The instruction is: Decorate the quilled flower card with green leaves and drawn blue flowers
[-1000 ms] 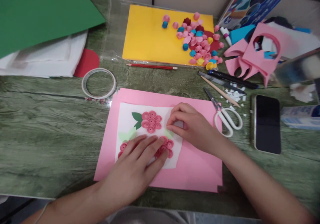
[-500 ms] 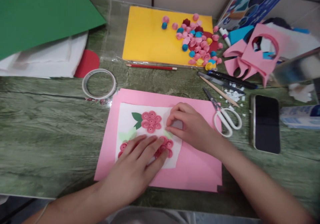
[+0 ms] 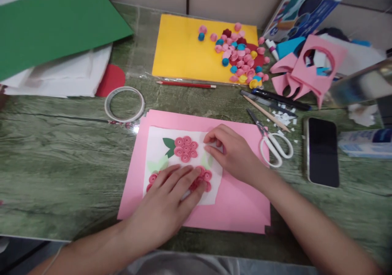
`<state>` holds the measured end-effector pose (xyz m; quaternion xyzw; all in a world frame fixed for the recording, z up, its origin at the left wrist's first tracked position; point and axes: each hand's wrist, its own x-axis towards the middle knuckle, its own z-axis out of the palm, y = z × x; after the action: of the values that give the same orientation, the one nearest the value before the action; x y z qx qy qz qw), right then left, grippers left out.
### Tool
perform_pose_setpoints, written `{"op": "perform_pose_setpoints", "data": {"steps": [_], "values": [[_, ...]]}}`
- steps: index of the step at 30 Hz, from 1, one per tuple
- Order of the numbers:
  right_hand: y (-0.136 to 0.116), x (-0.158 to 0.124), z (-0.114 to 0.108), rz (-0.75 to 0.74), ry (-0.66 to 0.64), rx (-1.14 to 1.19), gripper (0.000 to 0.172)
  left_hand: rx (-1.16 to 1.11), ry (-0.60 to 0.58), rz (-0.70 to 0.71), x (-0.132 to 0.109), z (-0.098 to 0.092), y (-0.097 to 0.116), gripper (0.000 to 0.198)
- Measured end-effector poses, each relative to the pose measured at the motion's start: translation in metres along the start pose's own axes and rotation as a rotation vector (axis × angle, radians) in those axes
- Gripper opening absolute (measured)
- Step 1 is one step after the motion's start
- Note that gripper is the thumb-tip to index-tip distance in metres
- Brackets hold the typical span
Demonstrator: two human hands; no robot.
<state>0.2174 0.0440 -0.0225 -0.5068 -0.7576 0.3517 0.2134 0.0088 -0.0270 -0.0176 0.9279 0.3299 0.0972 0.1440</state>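
Note:
A white sheet (image 3: pixel 171 130) bearing rolled-paper flowers lies on pink paper (image 3: pixel 241 209). The upper pink flower (image 3: pixel 185 148) has dark green leaves (image 3: pixel 169 147) at its left; two lower flowers are partly covered. My left hand (image 3: pixel 170 199) lies across the lower part of the sheet, fingers stretched out over the lower flowers. To the right of the upper flower, my right hand (image 3: pixel 228 150) has thumb and fingertips close together over the white sheet. Whatever is between them is too small to make out. A light green leaf (image 3: pixel 207 159) shows just below those fingertips.
White-handled scissors (image 3: pixel 275 148) and a phone (image 3: pixel 323 152) lie at the right. Behind are a red pencil (image 3: pixel 186 84), yellow paper (image 3: pixel 180 46) with small paper rolls (image 3: pixel 241 56), and pink offcuts (image 3: pixel 318 62). A tape roll (image 3: pixel 108 105) and green sheet (image 3: pixel 67 25) are left.
My right fingertips have moved up the sheet, from beside the light green leaf to above it. My left hand stays in place. The view has shifted slightly.

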Motion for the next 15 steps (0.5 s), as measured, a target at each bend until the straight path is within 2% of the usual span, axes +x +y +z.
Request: {"op": "perform_pose_setpoints", "data": {"steps": [10,15], "values": [[-0.0078,-0.0032,-0.0008,-0.026,-0.078,-0.069,0.033,-0.006,-0.029,0.001,-0.0005,-0.0025,0.0004,0.036],[-0.0087,-0.0020,-0.0033,-0.031,-0.104,-0.077,0.034,-0.004,-0.024,-0.004,-0.0016,-0.0003,0.0001,0.036]]}}
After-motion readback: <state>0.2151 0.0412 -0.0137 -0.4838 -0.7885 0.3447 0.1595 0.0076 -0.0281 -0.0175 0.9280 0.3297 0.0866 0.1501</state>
